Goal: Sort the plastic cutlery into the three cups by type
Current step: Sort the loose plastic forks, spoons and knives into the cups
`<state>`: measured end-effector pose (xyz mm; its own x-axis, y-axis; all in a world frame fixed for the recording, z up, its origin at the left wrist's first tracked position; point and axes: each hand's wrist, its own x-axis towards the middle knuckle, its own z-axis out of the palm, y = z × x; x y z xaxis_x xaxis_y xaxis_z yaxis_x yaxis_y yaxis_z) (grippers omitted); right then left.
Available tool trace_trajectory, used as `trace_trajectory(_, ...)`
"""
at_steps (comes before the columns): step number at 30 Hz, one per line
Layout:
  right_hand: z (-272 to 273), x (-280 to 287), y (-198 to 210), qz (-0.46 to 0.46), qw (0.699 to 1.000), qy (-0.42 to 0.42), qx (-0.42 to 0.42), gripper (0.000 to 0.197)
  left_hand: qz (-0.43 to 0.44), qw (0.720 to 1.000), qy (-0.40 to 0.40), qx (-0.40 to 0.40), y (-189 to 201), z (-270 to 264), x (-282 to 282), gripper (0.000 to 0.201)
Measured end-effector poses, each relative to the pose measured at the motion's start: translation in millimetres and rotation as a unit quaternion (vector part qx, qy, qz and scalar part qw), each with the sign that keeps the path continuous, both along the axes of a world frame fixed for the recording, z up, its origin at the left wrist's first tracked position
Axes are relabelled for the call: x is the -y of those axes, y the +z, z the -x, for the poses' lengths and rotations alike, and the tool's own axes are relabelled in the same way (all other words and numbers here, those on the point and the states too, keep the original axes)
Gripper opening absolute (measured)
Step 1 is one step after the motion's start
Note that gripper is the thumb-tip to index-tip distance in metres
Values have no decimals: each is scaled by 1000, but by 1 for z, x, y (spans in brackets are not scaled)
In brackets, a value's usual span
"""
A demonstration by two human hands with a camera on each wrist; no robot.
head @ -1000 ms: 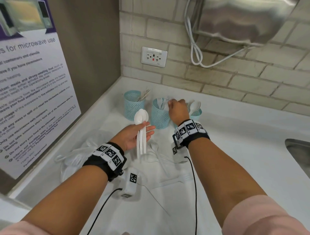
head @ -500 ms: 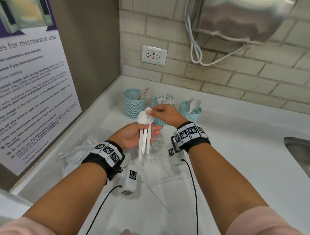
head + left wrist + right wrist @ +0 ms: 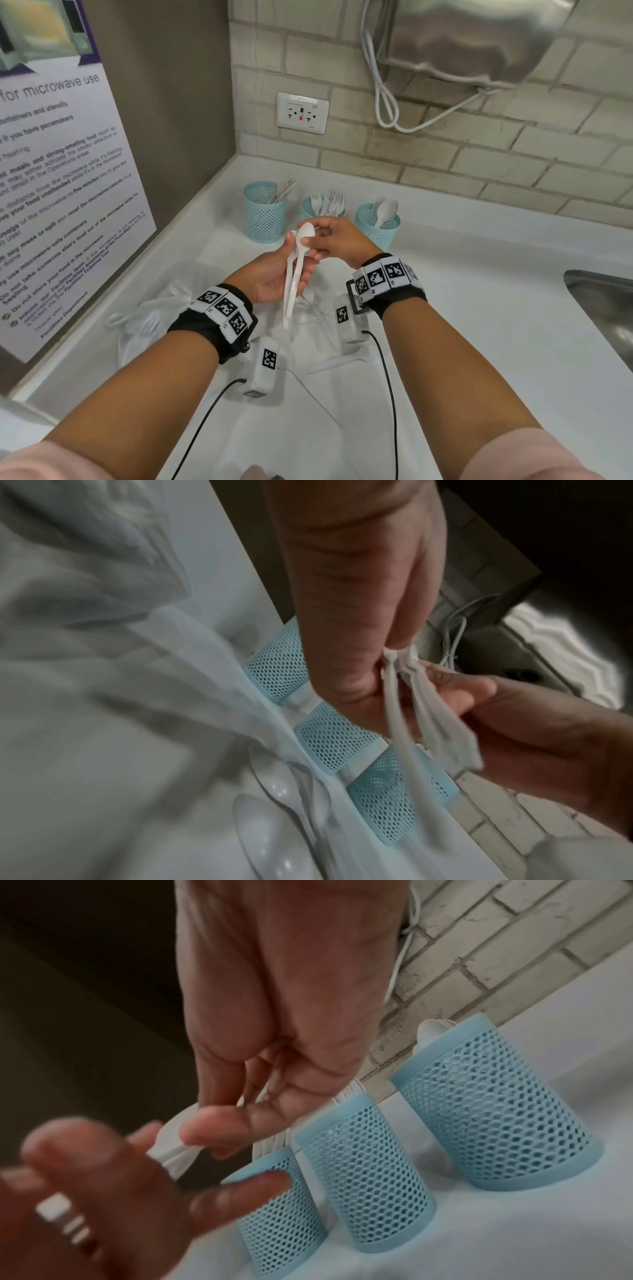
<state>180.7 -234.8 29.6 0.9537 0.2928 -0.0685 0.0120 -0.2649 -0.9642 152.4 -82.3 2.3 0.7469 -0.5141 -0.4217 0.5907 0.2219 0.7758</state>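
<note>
Three blue mesh cups stand in a row at the back of the white counter: a knife cup (image 3: pixel 263 214), a fork cup (image 3: pixel 310 210) and a spoon cup (image 3: pixel 376 226). In front of them my left hand (image 3: pixel 274 277), palm up, holds a small bundle of white plastic spoons (image 3: pixel 293 284) by their handles. My right hand (image 3: pixel 329 240) pinches the bowl of the top spoon (image 3: pixel 306 234) between thumb and fingers. The right wrist view shows that thumb (image 3: pixel 232 1123) on the bowl (image 3: pixel 171 1137), with the cups (image 3: pixel 366 1177) just behind. Spoon handles (image 3: pixel 397 710) show in the left wrist view.
A crumpled clear plastic bag (image 3: pixel 150 308) lies on the counter at the left, with loose white spoons (image 3: pixel 270 785) beside it. More white cutlery (image 3: pixel 342 363) lies under my wrists. A steel sink (image 3: pixel 603 308) opens at the right. Walls close the left and back.
My right hand came back from the fork cup to the left hand and took hold of the top spoon's bowl. The left hand rose slightly with its bundle.
</note>
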Motion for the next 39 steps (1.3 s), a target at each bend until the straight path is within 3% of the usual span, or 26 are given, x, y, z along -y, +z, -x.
trace_trajectory(4,6,-2,-1,5,1000,27,-1,43,-2,999,-32,-7,9,4,6,73)
trace_trajectory(7,10,1,0,10,999,53,-8,33,0,998,-57,-19,10,4,11,77)
trace_trajectory(9,11,6,4,66,998,2,13,26,-17,998,-60,-12,9,5,16,66)
trace_trajectory(11,5,21,8,86,988,-123,38,25,-47,997,-54,7,8,6,19,51)
trace_trajectory(13,-2,45,16,48,960,-267,69,27,-74,996,-39,37,6,6,19,37)
trace_trajectory(16,-7,83,34,74,883,-430,175,27,-116,992,3,56,6,3,15,26)
trace_trajectory(18,-3,99,47,108,825,-494,252,26,-171,983,30,67,6,2,12,22)
trace_trajectory(20,0,108,52,153,793,-506,303,29,-232,968,37,86,6,2,7,17)
trace_trajectory(24,-7,106,27,296,799,-433,296,36,-359,917,10,173,6,2,0,11)
trace_trajectory(27,-13,101,5,372,821,-339,269,38,-443,858,-24,259,3,5,-6,11)
trace_trajectory(30,-15,95,-5,411,842,-270,223,40,-531,792,-93,286,-3,7,-11,23)
trace_trajectory(33,-9,81,1,387,825,-326,251,41,-598,726,-182,287,-6,11,-10,38)
trace_trajectory(36,0,60,10,375,801,-333,327,30,-631,682,-237,285,-3,16,-5,63)
trace_trajectory(37,3,53,10,384,807,-306,328,26,-636,671,-258,281,-2,18,-4,67)
trace_trajectory(39,8,39,5,403,856,-187,265,22,-634,664,-306,252,1,24,-3,71)
